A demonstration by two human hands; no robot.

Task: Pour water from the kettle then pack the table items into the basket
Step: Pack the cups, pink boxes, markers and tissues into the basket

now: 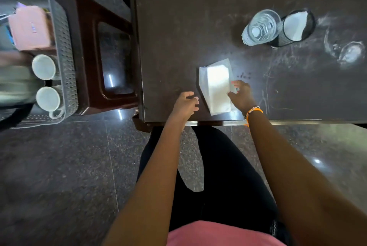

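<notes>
A white tissue pack in clear wrap lies near the front edge of the dark table. My right hand touches its right edge, fingers spread along it. To the left of the pack, my left hand rests on the table with fingers curled, holding nothing. A clear glass and a black mesh holder with white paper stand at the back right. The grey woven basket sits on a stool at the left and holds two white cups and a pink box.
A dark red plastic stool stands between the basket and the table. Another clear glass item lies at the table's far right. A blurred kettle-like shape fills the basket's left side. Polished stone floor surrounds everything.
</notes>
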